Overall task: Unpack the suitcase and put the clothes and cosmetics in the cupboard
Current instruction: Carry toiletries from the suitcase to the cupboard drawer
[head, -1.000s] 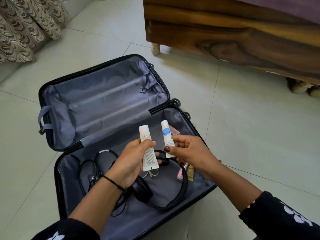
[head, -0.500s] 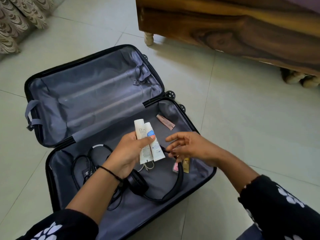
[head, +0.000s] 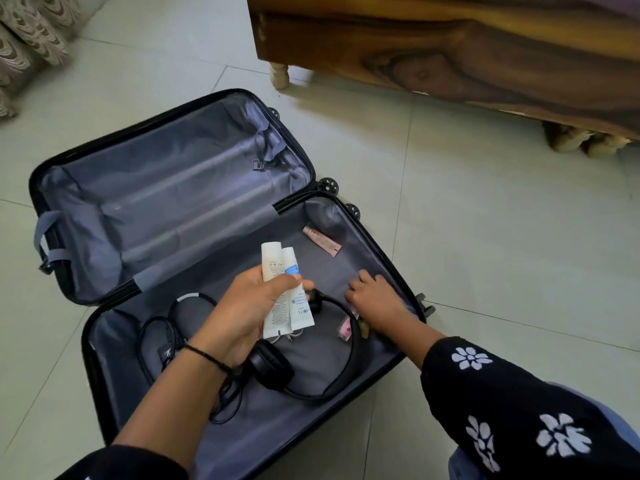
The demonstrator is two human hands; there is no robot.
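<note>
No clothes left in suitcase (head: 104, 344); left hand (head: 249, 306) grips two tubes (head: 284, 289), right hand (head: 374, 299) spread near small cosmetics (head: 344, 330).

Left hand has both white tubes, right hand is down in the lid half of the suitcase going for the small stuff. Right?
Not quite. The left hand does hold both white tubes, but the right hand is down in the near half of the suitcase, the one with the headphones, not the lid half. It rests by the small pink item. The head view shows it.
</note>
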